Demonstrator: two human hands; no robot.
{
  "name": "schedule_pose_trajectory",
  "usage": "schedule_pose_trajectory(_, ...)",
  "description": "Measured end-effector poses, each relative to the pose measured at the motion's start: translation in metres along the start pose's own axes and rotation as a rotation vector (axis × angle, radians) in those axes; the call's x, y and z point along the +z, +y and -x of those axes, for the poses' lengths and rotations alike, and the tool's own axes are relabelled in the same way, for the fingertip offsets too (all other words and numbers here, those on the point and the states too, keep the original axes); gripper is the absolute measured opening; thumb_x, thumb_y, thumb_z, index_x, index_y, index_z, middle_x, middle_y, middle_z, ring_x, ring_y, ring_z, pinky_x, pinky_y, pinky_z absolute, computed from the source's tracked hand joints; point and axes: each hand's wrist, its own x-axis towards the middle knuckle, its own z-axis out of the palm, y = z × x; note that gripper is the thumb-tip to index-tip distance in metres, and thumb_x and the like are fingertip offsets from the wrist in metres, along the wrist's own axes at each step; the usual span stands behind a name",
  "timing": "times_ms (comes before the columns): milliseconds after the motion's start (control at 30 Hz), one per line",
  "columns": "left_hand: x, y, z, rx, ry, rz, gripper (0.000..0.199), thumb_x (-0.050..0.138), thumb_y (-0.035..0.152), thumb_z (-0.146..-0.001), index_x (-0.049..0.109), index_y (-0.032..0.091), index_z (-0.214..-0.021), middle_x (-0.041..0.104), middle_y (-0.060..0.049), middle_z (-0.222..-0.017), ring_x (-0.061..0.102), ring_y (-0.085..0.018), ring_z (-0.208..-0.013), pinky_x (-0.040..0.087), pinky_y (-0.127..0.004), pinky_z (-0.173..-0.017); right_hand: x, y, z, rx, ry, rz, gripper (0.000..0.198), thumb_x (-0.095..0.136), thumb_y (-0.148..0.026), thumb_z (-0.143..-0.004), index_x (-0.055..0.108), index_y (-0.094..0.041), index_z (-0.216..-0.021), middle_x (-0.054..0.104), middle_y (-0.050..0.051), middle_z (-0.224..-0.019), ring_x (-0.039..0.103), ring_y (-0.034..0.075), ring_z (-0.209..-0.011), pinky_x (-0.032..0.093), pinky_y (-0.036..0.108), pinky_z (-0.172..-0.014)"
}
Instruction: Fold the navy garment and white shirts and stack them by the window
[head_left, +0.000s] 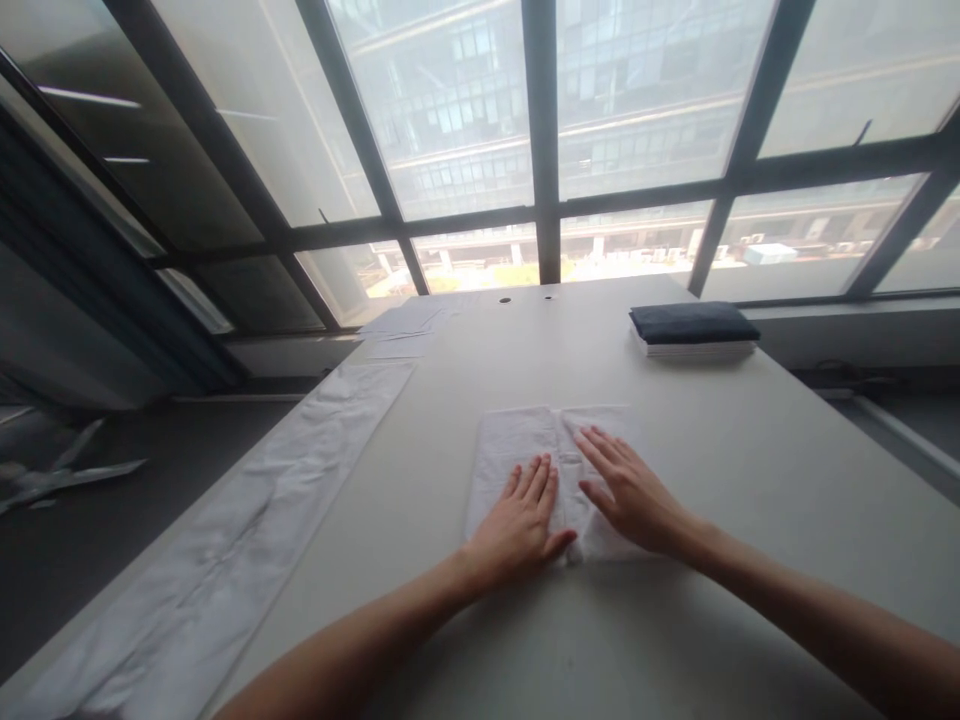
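A folded white cloth point(510, 440) lies flat on the white table in front of me, with a seam or gap running down its middle. My left hand point(523, 522) rests palm down on its left half, thumb out towards the centre, fingers stretched forward. On the right half, my right hand point(628, 490) lies with its fingers extended and angled inward to the left. Neither hand grips anything. The cloth's near edge is partly hidden by my hands and wrists.
A long, wrinkled white cloth point(247, 510) stretches along the left edge of the table point(525, 360). White sheets point(401, 325) lie at its far left corner. At the back right, a folded dark cloth point(694, 323) sits on a white stack point(697, 350). Windows stand beyond.
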Motion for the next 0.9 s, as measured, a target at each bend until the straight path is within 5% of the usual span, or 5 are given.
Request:
schedule_pose_trajectory(133, 0.006, 0.001, -0.001, -0.008, -0.013, 0.004, 0.088, 0.019, 0.068, -0.102, 0.02, 0.002, -0.161, 0.012, -0.022, -0.167, -0.001, -0.03, -0.157, 0.006, -0.049, -0.127, 0.021, -0.013, 0.024, -0.005, -0.13, 0.159, 0.064, 0.044, -0.037, -0.1, 0.035, -0.011, -0.158, 0.026, 0.016, -0.166, 0.019, 0.029, -0.155, 0.018, 0.056, -0.125)
schedule_pose_trajectory(300, -0.015, -0.002, -0.003, -0.033, -0.059, 0.108, 0.085, 0.02, 0.067, -0.103, 0.021, 0.006, -0.161, 0.015, -0.021, -0.167, 0.005, -0.03, -0.157, 0.012, -0.049, -0.126, 0.012, -0.004, 0.02, 0.101, -0.062, -0.006, 0.06, 0.04, -0.039, -0.102, 0.04, -0.013, -0.156, 0.033, 0.015, -0.164, 0.026, 0.025, -0.154, 0.024, 0.051, -0.124)
schedule_pose_trajectory(500, -0.05, -0.01, -0.021, -0.165, 0.078, 0.267, 0.071, 0.016, 0.053, -0.107, 0.024, 0.007, -0.16, 0.022, -0.02, -0.166, 0.014, -0.026, -0.156, 0.016, -0.046, -0.126, -0.042, 0.04, 0.028, 0.654, 0.1, -0.363, 0.05, 0.051, -0.03, -0.091, 0.06, -0.012, -0.137, 0.057, 0.019, -0.146, 0.054, 0.029, -0.133, 0.042, 0.047, -0.115)
schedule_pose_trajectory(633, -0.032, 0.004, -0.027, -0.165, 0.064, 0.231, 0.07, 0.022, 0.052, -0.106, 0.029, 0.006, -0.158, 0.025, -0.021, -0.165, 0.015, -0.03, -0.156, 0.016, -0.051, -0.125, -0.07, 0.053, 0.032, 0.975, -0.079, -0.712, 0.042, 0.062, -0.033, -0.086, 0.065, -0.018, -0.125, 0.067, 0.016, -0.129, 0.068, 0.028, -0.109, 0.061, 0.039, -0.083)
schedule_pose_trajectory(900, -0.011, 0.014, -0.02, -0.145, 0.061, 0.189, 0.075, 0.024, 0.058, -0.105, 0.028, 0.006, -0.159, 0.022, -0.022, -0.166, 0.014, -0.03, -0.156, 0.016, -0.053, -0.125, -0.075, 0.072, 0.024, 1.062, -0.228, -1.072, 0.026, 0.075, -0.029, -0.078, 0.065, -0.018, -0.099, 0.07, 0.006, -0.093, 0.068, 0.014, -0.074, 0.056, 0.025, -0.068)
